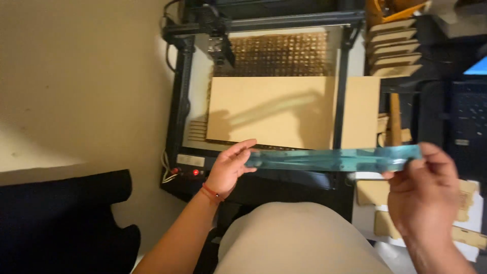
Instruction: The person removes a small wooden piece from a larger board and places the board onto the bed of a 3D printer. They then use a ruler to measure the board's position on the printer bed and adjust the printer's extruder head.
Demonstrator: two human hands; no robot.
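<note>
Hands (231, 167) (423, 187), teal ruler (332, 158) perhaps, wooden sheet (271, 109)

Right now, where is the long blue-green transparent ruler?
In the head view, the ruler lies level across the lower middle, held between the left hand and the right hand, just in front of the tan board on the black-framed machine.

You have two hands in view — your left hand (231, 167) and your right hand (423, 195) — and one long teal ruler (332, 158) between them. One laser engraver frame (264, 101) sits ahead, with one large tan board (271, 111) on its bed. Two red lights (185, 172) glow — both on its front panel.
</note>
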